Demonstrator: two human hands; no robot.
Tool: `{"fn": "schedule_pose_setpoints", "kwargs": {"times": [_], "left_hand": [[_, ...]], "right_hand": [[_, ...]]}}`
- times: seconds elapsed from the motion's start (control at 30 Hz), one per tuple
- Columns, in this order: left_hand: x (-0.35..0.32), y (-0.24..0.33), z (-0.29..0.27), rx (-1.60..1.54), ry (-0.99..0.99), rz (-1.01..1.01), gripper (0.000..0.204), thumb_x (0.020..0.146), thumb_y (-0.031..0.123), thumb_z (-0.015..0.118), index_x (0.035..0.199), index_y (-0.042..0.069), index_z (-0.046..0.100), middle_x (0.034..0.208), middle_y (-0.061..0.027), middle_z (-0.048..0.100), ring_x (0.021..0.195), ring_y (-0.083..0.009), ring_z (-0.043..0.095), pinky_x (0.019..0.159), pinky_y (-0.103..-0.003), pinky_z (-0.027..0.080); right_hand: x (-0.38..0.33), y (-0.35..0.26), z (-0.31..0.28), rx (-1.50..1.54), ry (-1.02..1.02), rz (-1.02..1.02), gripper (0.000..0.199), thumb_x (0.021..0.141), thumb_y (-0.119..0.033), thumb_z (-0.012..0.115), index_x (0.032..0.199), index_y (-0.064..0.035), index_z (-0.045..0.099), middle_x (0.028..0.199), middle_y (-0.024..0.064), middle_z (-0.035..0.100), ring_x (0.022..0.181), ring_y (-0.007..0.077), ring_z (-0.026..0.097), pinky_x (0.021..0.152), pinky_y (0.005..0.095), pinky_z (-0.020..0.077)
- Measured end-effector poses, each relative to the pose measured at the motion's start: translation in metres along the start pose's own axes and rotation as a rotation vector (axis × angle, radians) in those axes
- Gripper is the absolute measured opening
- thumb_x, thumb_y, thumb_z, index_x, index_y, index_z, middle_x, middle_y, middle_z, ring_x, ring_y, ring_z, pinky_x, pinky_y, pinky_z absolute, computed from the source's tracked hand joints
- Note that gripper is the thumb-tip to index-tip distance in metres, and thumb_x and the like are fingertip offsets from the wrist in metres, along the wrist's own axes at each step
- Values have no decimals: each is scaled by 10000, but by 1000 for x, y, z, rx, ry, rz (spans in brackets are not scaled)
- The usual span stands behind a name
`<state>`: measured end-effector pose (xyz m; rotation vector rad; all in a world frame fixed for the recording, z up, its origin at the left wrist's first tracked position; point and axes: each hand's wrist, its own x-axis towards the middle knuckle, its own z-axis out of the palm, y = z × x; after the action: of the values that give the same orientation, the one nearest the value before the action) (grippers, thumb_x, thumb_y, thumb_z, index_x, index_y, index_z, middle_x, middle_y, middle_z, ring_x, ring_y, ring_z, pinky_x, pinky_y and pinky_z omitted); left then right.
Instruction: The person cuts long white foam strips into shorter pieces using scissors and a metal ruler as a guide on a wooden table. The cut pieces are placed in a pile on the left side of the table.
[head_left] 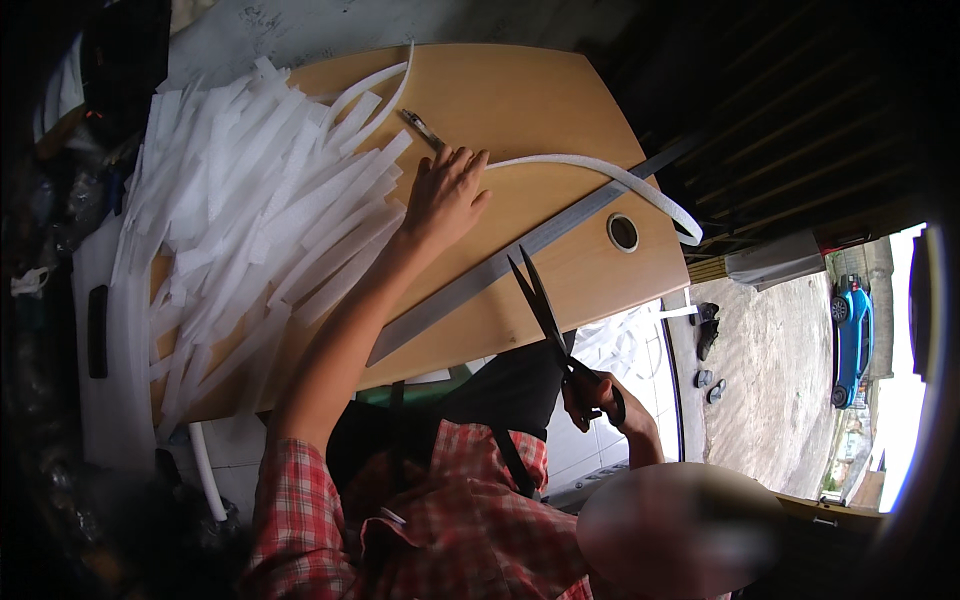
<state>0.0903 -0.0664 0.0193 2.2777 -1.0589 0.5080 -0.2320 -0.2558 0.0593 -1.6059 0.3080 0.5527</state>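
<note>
My left hand point(447, 198) reaches across the wooden table, fingers bent and closed on the end of a long white foam strip point(590, 165). From those fingers the strip arcs to the right, over a long metal ruler point(480, 275), and its free end hangs past the table's edge. Just beyond my fingertips lies a utility knife point(420, 126). Low on the right, my right hand point(597, 400) grips black scissors point(545, 305) by the handles. Their blades point up toward the ruler, slightly apart, with nothing seen between them.
A big loose pile of white foam strips point(240, 190) covers the left part of the table point(500, 90). A round cable hole point(622, 232) sits near its right edge. More white strips point(625, 340) lie below that edge. Shoes point(707, 330) and a blue car point(850, 340) appear farther right.
</note>
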Motion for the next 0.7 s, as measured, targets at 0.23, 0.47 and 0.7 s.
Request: {"fn": "schedule_pose_setpoints", "kwargs": {"times": [0.23, 0.47, 0.7], "left_hand": [[-23, -9, -5, 28, 31, 110, 175, 809, 9, 703, 980, 32, 732, 893, -54, 652, 891, -258, 614, 792, -400, 479], [-123, -9, -96, 94, -42, 103, 164, 774, 6, 719, 935, 38, 702, 833, -41, 587, 828, -243, 561, 753, -387, 461], [-155, 0, -128, 22, -167, 7, 206, 759, -13, 733, 956, 46, 709, 923, -32, 636, 874, -243, 588, 766, -390, 464]], "right_hand": [[-18, 1, -6, 44, 82, 16, 1009, 667, -995, 395, 890, -27, 570, 653, 28, 562, 531, 120, 574, 500, 243, 410], [5, -8, -2, -3, -53, 14, 1012, 728, -940, 482, 979, 34, 585, 720, 48, 580, 603, 128, 603, 543, 278, 465], [28, -31, -7, -129, -65, 25, 963, 776, -904, 488, 979, 30, 603, 701, 37, 575, 583, 118, 594, 520, 268, 443]]}}
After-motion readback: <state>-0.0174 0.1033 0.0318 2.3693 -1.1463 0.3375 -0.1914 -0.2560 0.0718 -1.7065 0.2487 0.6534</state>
